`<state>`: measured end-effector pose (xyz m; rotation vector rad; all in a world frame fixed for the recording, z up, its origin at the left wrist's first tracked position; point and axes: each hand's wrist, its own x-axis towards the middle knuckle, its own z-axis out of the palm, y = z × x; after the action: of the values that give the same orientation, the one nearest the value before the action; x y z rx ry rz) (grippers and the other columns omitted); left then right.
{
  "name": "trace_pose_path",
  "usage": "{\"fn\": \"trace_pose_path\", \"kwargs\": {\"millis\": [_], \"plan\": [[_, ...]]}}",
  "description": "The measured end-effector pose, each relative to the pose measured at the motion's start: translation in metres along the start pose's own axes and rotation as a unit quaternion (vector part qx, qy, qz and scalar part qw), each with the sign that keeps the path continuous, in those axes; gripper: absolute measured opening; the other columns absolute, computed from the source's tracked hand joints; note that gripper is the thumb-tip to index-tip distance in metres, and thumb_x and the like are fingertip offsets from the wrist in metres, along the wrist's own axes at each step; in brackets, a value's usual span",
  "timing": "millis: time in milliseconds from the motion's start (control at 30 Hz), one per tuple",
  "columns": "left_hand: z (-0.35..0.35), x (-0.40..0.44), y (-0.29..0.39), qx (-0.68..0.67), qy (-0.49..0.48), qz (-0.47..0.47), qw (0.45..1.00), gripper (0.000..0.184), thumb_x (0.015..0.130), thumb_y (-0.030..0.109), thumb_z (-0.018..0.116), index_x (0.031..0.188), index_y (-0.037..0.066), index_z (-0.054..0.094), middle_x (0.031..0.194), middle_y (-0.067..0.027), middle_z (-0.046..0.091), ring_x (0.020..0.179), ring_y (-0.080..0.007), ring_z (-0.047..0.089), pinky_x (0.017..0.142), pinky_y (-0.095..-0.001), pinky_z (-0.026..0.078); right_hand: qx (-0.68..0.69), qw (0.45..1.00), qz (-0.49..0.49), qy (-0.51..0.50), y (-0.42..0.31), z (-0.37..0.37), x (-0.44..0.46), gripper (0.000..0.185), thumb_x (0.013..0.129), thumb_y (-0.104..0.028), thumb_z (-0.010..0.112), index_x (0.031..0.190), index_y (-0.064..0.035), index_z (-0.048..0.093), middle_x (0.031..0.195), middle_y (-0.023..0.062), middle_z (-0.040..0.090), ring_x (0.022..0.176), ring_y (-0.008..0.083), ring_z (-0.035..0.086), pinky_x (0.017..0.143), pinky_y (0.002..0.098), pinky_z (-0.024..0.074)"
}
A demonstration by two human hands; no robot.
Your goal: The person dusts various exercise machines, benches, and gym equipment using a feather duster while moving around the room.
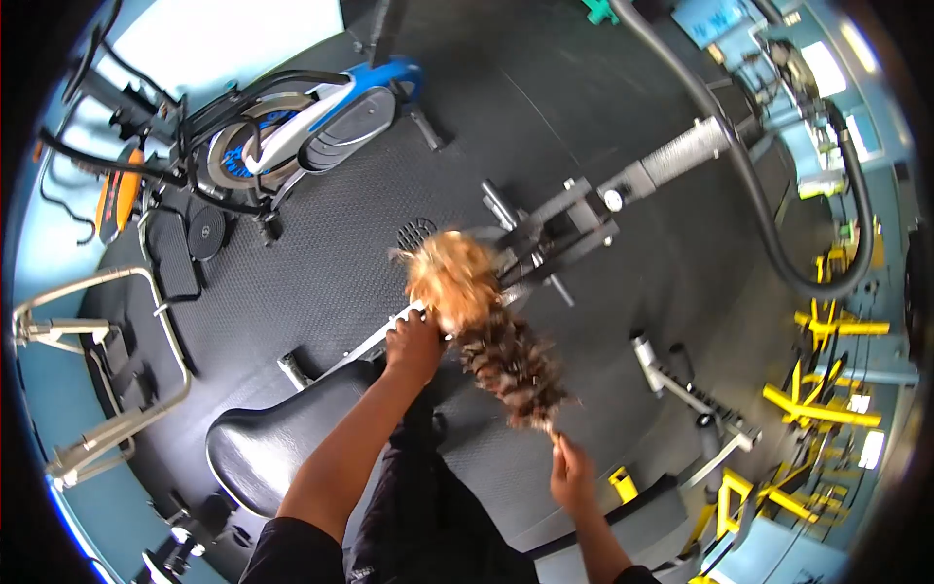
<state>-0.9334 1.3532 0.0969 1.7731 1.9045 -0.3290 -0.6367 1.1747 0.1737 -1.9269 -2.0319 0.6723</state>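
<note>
The right hand (572,475) grips the duster (511,368) by its handle, feathers across the rail (372,340) — dusting, I'd judge. The left hand (413,347) is beside the feathers — its hold I can't tell. Next probably calls for light strokes.

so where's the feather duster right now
In the head view, the feather duster is near the centre, gripped at its lower end by the right hand and slanting up-left towards the left hand.

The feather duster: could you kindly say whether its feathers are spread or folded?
Spread: the feather duster fluffs out beyond the right hand gripping it.
</note>
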Motion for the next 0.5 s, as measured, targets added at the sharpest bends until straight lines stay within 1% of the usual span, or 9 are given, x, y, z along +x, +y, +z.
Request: {"fn": "trace_pose_path", "kwargs": {"millis": [67,100,200,267,333,367,400,467,500], "plan": [[0.004,0.000,-0.001,-0.025,-0.027,0.007,0.999,0.074,0.085,0.050,0.065,0.142,0.010,0.038,0.126,-0.0146,0.051,0.117,-0.0356,0.052,0.095,-0.0490,0.043,-0.082,0.995,-0.052,-0.001,-0.033,-0.032,0.086,0.029,0.093,-0.014,0.055,0.121,-0.0083,0.062,0.082,0.0144,0.064,0.073,0.0345,0.063,0.066,0.0445,0.0514],[0.005,-0.001,0.000,-0.029,-0.019,0.005,0.999,0.075,0.085,0.050,0.064,0.142,0.010,0.037,0.125,-0.0146,0.051,0.117,-0.0359,0.051,0.096,-0.0498,0.041,-0.114,0.991,-0.070,-0.019,-0.039,-0.036,0.125,0.028,0.093,-0.016,0.055,0.120,-0.0097,0.062,0.084,0.0147,0.064,0.075,0.0344,0.064,0.067,0.0458,0.0515],[0.011,-0.001,-0.001,-0.045,0.029,0.017,0.998,0.074,0.084,0.048,0.066,0.141,0.010,0.038,0.124,-0.0157,0.051,0.113,-0.0347,0.052,0.092,-0.0486,0.043,-0.220,0.968,-0.082,-0.086,-0.088,-0.053,0.239,0.025,0.093,-0.021,0.053,0.115,-0.0114,0.063,0.089,0.0151,0.066,0.080,0.0349,0.065,0.070,0.0476,0.0521],[0.008,0.001,-0.002,-0.054,0.012,0.018,0.998,0.073,0.083,0.046,0.068,0.139,0.009,0.038,0.119,-0.0149,0.053,0.105,-0.0325,0.056,0.085,-0.0469,0.046,-0.282,0.942,-0.130,-0.127,-0.116,-0.054,0.303,0.025,0.091,-0.019,0.054,0.112,-0.0118,0.066,0.089,0.0158,0.066,0.083,0.0359,0.065,0.072,0.0467,0.0526],[0.015,0.002,-0.002,-0.052,0.043,0.024,0.997,0.070,0.083,0.045,0.068,0.136,0.010,0.041,0.113,-0.0139,0.055,0.101,-0.0319,0.057,0.081,-0.0457,0.046,-0.314,0.918,-0.174,-0.169,-0.126,-0.044,0.349,0.024,0.089,-0.017,0.050,0.108,-0.0112,0.064,0.094,0.0156,0.067,0.087,0.0370,0.066,0.075,0.0482,0.0524],[0.019,0.002,-0.001,-0.058,0.041,0.021,0.997,0.070,0.083,0.045,0.068,0.136,0.010,0.041,0.113,-0.0139,0.055,0.101,-0.0319,0.057,0.081,-0.0457,0.046,-0.345,0.900,-0.163,-0.213,-0.130,-0.039,0.367,0.025,0.086,-0.016,0.051,0.106,-0.0108,0.066,0.099,0.0153,0.068,0.092,0.0359,0.066,0.077,0.0477,0.0529],[0.019,0.003,0.000,-0.055,0.052,0.019,0.997,0.068,0.082,0.045,0.068,0.135,0.010,0.042,0.112,-0.0136,0.056,0.099,-0.0319,0.058,0.079,-0.0452,0.046,-0.350,0.897,-0.166,-0.216,-0.139,-0.035,0.379,0.025,0.086,-0.016,0.051,0.106,-0.0108,0.066,0.099,0.0153,0.068,0.092,0.0359,0.066,0.077,0.0477,0.0529],[0.021,0.003,0.000,-0.058,0.059,0.016,0.996,0.067,0.082,0.045,0.069,0.133,0.010,0.043,0.110,-0.0133,0.056,0.098,-0.0319,0.058,0.078,-0.0447,0.046,-0.409,0.856,-0.178,-0.260,-0.153,-0.025,0.396,0.026,0.084,-0.014,0.053,0.104,-0.0105,0.068,0.101,0.0143,0.069,0.095,0.0346,0.066,0.080,0.0459,0.0536],[0.019,0.003,0.000,-0.063,0.056,0.018,0.996,0.066,0.082,0.044,0.069,0.132,0.010,0.043,0.110,-0.0133,0.057,0.098,-0.0319,0.058,0.078,-0.0444,0.045,-0.438,0.839,-0.151,-0.284,-0.156,-0.020,0.405,0.026,0.083,-0.014,0.053,0.102,-0.0105,0.070,0.103,0.0139,0.069,0.098,0.0336,0.066,0.082,0.0446,0.0537]]}}
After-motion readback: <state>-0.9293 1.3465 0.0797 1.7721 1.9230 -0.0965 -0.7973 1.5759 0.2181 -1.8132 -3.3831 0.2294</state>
